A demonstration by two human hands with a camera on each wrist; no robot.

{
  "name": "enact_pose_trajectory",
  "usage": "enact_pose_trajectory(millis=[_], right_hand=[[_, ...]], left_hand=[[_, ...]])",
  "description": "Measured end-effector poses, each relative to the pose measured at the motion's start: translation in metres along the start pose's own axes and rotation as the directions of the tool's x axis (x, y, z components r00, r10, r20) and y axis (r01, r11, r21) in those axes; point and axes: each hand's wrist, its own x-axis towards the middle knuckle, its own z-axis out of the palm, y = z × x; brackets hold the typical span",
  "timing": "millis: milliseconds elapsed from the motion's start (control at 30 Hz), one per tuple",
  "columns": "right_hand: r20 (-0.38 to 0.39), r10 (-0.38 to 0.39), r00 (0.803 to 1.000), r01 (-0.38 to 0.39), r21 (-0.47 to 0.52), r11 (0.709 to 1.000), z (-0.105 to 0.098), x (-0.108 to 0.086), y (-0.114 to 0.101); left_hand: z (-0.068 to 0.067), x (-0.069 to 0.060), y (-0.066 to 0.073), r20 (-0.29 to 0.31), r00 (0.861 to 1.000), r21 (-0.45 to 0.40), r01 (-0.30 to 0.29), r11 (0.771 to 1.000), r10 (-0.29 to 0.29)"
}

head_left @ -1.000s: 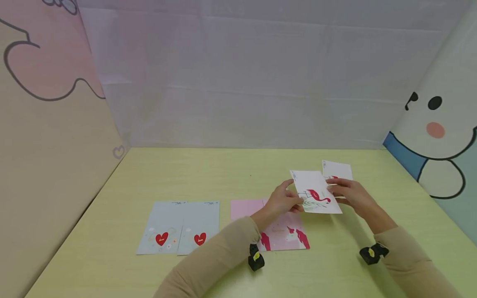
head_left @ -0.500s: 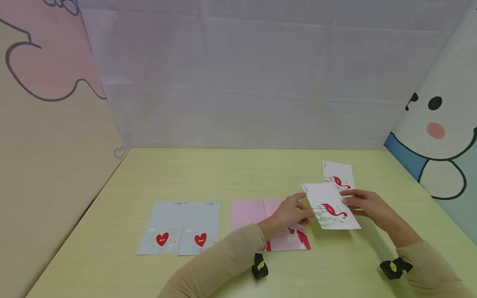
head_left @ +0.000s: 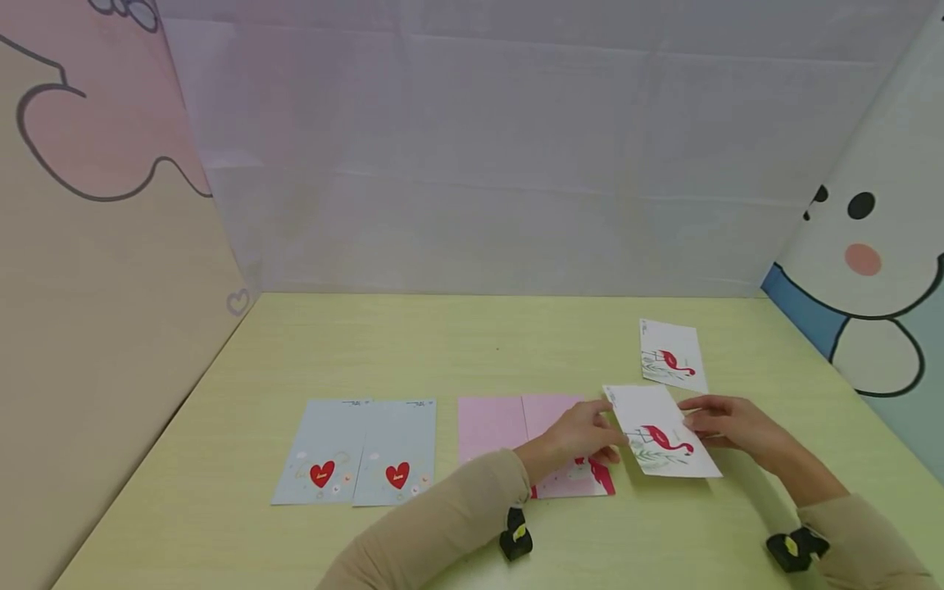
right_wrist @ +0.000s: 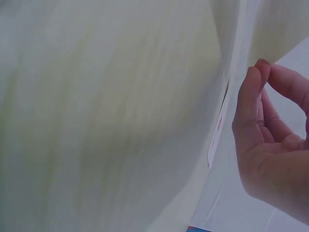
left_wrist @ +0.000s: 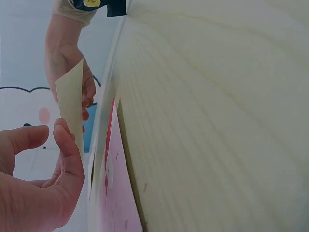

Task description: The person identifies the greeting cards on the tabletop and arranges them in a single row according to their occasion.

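A white card with a red flamingo (head_left: pixel 645 410) is tilted just above the table. My right hand (head_left: pixel 737 428) pinches its right edge between thumb and fingers; the right wrist view shows those fingertips (right_wrist: pixel 262 67) meeting on the card (right_wrist: pixel 275 34). At the card's left edge is my left hand (head_left: pixel 578 433), its bent fingers touching the card (left_wrist: pixel 71 99) while the thumb stands apart from them. Behind lies a second flamingo card (head_left: pixel 669 338), flat on the table. Under my left forearm and hand, two pink unicorn cards (head_left: pixel 488 422) lie side by side, partly hidden.
Two pale blue cards with red hearts (head_left: pixel 332 438) lie side by side on the left part of the light wooden table (head_left: pixel 413 340). A pale curtain (head_left: pixel 472 164) hangs behind the table. A printed cartoon panel (head_left: pixel 885 328) borders the right side.
The held flamingo card has come nearer, to the right and lower, uncovering the other flamingo card behind. Both hands have moved with it; the left thumb no longer lies over the card's face.
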Motion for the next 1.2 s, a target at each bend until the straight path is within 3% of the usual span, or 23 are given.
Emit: enact_pose_trajectory(millis=[333,700,1200], right_hand=[[0.022,0.002,1.000,-0.002,-0.015,1.000,0.004,-0.002,0.000],[0.040,-0.015,0.999,0.016,-0.033,0.999,0.007,-0.002,-0.002],[0.106,-0.095,0.990,0.095,0.005,0.995,0.003,0.003,0.007]], left_hand=[[0.001,0.000,-0.003,0.027,0.998,0.084,0.046,0.995,-0.049],[-0.001,0.002,-0.007,0.067,0.996,0.015,0.066,0.998,-0.067],[-0.002,0.000,-0.007,0.077,0.994,0.034,0.072,0.997,-0.074]])
